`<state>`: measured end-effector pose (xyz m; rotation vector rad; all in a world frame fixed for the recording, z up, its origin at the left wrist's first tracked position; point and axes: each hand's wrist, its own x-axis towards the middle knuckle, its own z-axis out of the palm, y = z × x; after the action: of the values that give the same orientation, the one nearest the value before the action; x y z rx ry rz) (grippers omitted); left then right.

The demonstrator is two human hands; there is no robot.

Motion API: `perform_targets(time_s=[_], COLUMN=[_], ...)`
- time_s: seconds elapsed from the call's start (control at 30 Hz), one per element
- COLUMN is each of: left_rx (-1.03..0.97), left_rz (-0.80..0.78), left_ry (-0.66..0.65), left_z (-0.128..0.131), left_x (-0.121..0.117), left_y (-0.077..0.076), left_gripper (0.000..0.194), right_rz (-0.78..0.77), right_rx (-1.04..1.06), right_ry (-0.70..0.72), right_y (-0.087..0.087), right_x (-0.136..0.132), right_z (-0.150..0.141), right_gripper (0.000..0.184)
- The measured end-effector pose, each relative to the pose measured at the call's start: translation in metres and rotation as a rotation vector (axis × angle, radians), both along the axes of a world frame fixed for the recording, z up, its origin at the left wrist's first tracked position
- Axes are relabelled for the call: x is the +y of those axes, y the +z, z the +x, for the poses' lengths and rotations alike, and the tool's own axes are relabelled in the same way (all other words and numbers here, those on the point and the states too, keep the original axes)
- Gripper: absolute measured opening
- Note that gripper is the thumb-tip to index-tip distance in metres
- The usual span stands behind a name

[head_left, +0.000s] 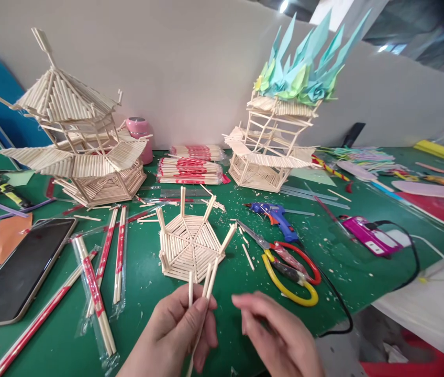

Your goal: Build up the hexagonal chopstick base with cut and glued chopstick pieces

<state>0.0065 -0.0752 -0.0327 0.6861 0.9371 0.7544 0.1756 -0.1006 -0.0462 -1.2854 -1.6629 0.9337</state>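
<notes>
My left hand (pixel 178 330) is closed around a few short wooden sticks (pixel 206 280) that stand up from its fingers. My right hand (pixel 273 330) hovers just right of them, fingers loosely curled and apart, holding nothing. Just beyond both hands a small hexagonal stick base (pixel 188 243) with upright posts sits on the green mat (pixel 324 251).
Two tall stick pagodas stand at the back, one at the left (pixel 76 141) and one (pixel 273 152) topped with green paper cranes. Wrapped chopsticks (pixel 96 288), a phone (pixel 18 275), red and yellow cutters (pixel 288 267), a blue glue gun (pixel 275 214) and chopstick packs (pixel 190 170) lie around.
</notes>
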Motion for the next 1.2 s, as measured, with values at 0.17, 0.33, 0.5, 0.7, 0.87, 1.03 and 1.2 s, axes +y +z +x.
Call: perform_targets(time_s=[0.17,0.33,0.5,0.7,0.87,1.03,1.2], left_rx=[0.277,0.3,0.269,0.218,0.159,0.156,0.157], left_rz=[0.143,0.155,0.161,0.094,0.067,0.054,0.049], left_ry=[-0.2,-0.183,-0.223,-0.212,-0.2,-0.205,-0.188], left_z=[-0.006,-0.011,-0.011,-0.01,-0.011,-0.012,-0.013], left_x=[-0.002,0.0,0.005,0.006,0.005,0.006,0.004], left_y=[0.003,0.007,0.006,0.003,0.001,0.003,0.002], left_gripper=[0.038,0.04,0.038,0.037,0.036,0.039,0.037], right_rz=[-0.205,-0.202,-0.173,-0.175,-0.191,-0.194,-0.194], right_rx=[0.169,0.175,0.182,0.158,0.142,0.129,0.125], right_ry=[0.099,0.17,0.143,0.139,0.138,0.136,0.144], right_y=[0.011,0.01,0.007,0.005,0.005,0.005,0.006], right_x=[0.034,0.037,0.037,0.037,0.037,0.035,0.036], right_z=[-0.02,-0.033,-0.033,-0.034,-0.035,-0.034,-0.035], right_gripper=[0.024,0.03,0.019,0.022,0.025,0.027,0.028])
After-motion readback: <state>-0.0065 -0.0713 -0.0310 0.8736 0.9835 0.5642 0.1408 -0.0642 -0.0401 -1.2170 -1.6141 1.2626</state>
